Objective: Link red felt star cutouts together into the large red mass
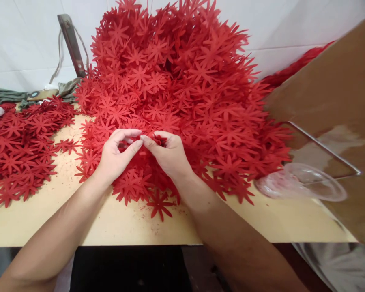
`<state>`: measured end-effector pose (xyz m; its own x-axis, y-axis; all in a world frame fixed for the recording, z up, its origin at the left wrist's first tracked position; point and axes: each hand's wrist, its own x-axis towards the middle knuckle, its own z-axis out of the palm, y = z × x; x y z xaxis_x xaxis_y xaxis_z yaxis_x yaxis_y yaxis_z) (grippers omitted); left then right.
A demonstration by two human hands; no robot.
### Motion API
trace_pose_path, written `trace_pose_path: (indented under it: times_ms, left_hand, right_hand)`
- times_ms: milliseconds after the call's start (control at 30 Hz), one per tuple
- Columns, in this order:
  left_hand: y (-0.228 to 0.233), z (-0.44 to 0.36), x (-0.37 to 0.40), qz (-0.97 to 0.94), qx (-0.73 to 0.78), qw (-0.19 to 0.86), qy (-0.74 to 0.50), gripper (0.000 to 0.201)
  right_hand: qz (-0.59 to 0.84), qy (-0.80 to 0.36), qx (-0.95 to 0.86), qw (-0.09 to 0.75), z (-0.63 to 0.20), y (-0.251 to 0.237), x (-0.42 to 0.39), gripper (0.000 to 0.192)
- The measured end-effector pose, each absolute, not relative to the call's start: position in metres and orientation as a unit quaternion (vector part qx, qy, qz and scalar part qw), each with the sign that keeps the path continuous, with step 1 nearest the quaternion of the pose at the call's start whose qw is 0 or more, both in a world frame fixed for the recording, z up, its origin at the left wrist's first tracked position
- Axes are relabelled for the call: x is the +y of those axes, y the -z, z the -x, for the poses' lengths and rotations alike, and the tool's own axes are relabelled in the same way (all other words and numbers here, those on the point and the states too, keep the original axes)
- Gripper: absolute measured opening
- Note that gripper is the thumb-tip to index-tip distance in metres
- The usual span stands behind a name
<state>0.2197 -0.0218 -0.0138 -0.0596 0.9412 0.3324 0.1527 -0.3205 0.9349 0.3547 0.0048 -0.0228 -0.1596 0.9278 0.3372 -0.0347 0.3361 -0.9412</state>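
Observation:
In the head view, both hands meet in front of a big heap of red flower-shaped cutouts (170, 89). My right hand (170, 154) is closed, with a bunched red flower cutout (161, 140) between its thumb and curled fingers. Thumb and forefinger of my left hand (117, 152) pinch close to the right thumb tip, at the edge of the red piece; its other fingers curl behind. What exactly lies between the left fingertips is mostly hidden. Below the hands, a single cutout (160, 205) lies flat on the pale table (115, 227).
A smaller pile of red cutouts (24, 146) lies at the left. At right stand a clear plastic tub (316, 182) on its side and a brown board (331, 101) with a metal rod (325, 148). A metal bar (71, 44) rises by the white tiled wall (27, 36).

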Motion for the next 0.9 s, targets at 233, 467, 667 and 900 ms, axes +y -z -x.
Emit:
trace_pose_path:
  times_ms: [233, 467, 667, 900]
  left_hand:
    - [0.013, -0.224, -0.022, -0.569, 0.480, 0.364, -0.560, 0.012]
    - [0.016, -0.199, -0.006, -0.464, 0.496, 0.311, -0.664, 0.012]
    - [0.025, -0.192, 0.000, -0.537, 0.523, 0.184, -0.636, 0.026]
    - [0.024, -0.204, -0.012, -0.633, 0.503, 0.137, -0.573, 0.016]
  right_hand:
    - [0.320, -0.500, -0.621, 0.512, -0.353, 0.026, 0.007, 0.050]
    - [0.316, -0.554, -0.533, 0.557, -0.357, 0.024, 0.011, 0.045]
    - [0.318, -0.598, -0.482, 0.556, -0.364, 0.024, 0.020, 0.048]
    - [0.385, -0.554, -0.522, 0.522, -0.361, 0.032, 0.020, 0.029]
